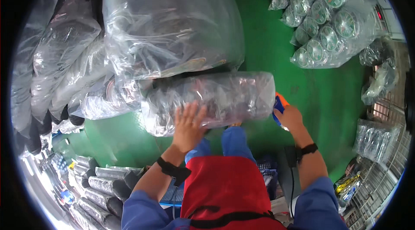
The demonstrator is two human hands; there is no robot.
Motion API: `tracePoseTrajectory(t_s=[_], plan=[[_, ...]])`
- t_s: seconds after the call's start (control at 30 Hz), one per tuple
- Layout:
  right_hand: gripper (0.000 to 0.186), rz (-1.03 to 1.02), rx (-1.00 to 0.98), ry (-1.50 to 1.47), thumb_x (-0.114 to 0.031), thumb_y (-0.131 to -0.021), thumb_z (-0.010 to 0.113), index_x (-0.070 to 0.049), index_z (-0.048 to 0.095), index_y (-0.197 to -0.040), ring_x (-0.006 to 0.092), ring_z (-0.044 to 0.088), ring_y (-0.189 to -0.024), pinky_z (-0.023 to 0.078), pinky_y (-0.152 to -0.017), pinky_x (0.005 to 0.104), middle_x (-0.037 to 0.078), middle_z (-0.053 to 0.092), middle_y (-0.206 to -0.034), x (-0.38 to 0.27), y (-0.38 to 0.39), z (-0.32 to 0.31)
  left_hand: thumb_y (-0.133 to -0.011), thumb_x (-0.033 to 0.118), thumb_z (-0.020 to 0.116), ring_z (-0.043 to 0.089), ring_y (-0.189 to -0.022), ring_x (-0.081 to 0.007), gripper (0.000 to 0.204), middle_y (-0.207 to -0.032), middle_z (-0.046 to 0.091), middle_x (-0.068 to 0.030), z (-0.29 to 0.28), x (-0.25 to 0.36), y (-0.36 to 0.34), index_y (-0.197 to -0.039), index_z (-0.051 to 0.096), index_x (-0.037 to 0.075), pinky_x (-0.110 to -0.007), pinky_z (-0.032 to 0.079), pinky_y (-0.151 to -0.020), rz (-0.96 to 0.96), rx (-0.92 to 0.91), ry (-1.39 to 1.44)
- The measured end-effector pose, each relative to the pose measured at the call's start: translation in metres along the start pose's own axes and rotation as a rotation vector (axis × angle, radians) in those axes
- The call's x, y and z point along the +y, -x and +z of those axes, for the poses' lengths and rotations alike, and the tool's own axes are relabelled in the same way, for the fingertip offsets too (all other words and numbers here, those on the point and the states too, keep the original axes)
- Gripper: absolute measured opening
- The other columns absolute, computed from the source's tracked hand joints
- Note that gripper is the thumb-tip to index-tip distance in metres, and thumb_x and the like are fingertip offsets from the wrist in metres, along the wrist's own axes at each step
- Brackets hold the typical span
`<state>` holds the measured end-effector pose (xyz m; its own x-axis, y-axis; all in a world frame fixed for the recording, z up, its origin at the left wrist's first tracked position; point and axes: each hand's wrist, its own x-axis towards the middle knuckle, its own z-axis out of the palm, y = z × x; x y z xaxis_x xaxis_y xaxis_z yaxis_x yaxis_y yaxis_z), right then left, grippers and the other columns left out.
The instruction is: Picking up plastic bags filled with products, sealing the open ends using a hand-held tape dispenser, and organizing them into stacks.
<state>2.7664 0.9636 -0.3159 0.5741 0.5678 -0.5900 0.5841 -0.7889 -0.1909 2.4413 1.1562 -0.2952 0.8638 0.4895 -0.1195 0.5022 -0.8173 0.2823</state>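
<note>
A long bundle wrapped in clear plastic [242, 93] lies crosswise in front of me, with dark shapes showing faintly through the film. My left hand [189, 126] rests flat on its near side, fingers stretched out. At the bundle's right end, my right hand [291, 117] is closed round an orange-and-blue hand tool [279, 108], whose exact kind I cannot make out. The tool is close to the end of the wrap; whether it touches is unclear. A much larger clear plastic bag [173, 22] stands just beyond the bundle.
Tall plastic-wrapped rolls [65, 44] crowd the left. Bagged round items with green-marked ends [330, 31] sit at the far right on the green floor [259, 26]. Dark wrapped rolls [101, 184] are stacked at the lower left. A wire rack [376, 186] runs along the right.
</note>
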Motion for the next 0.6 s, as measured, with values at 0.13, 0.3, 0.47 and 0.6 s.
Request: tracePoseTrajectory(t_s=[0.13, 0.3, 0.47, 0.6], plan=[[0.056, 0.082, 0.07, -0.047, -0.051, -0.083, 0.062, 0.003, 0.064, -0.099, 0.0404, 0.065, -0.086, 0.052, -0.078, 0.0482, 0.024, 0.067, -0.091, 0.017, 0.02, 0.012, -0.082, 0.036, 0.069, 0.025, -0.143, -0.0339, 0.077, -0.155, 0.029, -0.0124, 0.008, 0.032, -0.052, -0.149, 0.034, 0.019, -0.054, 0.017, -0.116, 0.123, -0.012, 0.13], [0.058, 0.176, -0.012, -0.146, -0.054, -0.082, 0.065, 0.004, 0.063, -0.091, 0.0418, 0.065, -0.077, 0.052, -0.068, 0.0471, 0.024, 0.066, -0.08, 0.037, 0.065, 0.032, -0.085, 0.034, 0.066, 0.025, -0.144, -0.0268, 0.074, -0.156, 0.028, -0.0082, -0.012, -0.002, -0.039, -0.149, 0.032, 0.021, -0.048, 0.019, -0.118, 0.033, -0.153, 0.071], [0.049, 0.185, 0.109, -0.331, -0.045, -0.083, 0.069, 0.003, 0.062, -0.087, 0.0377, 0.067, -0.07, 0.051, -0.062, 0.0429, 0.02, 0.066, -0.073, 0.025, 0.118, 0.024, -0.091, 0.028, 0.061, 0.049, -0.128, -0.0295, 0.054, -0.136, 0.054, -0.0137, -0.088, -0.038, 0.001, -0.142, 0.046, 0.015, -0.039, 0.04, -0.107, -0.24, -0.57, 0.434], [0.043, 0.022, 0.394, -0.521, -0.038, -0.083, 0.072, 0.002, 0.06, -0.09, 0.0339, 0.067, -0.067, 0.051, -0.061, 0.0398, 0.018, 0.065, -0.072, -0.023, 0.144, -0.019, -0.094, 0.026, 0.059, 0.059, -0.117, -0.0315, 0.042, -0.121, 0.064, -0.0143, -0.178, -0.066, 0.027, -0.133, 0.056, 0.01, -0.038, 0.047, -0.098, -0.283, -0.376, 0.653]])
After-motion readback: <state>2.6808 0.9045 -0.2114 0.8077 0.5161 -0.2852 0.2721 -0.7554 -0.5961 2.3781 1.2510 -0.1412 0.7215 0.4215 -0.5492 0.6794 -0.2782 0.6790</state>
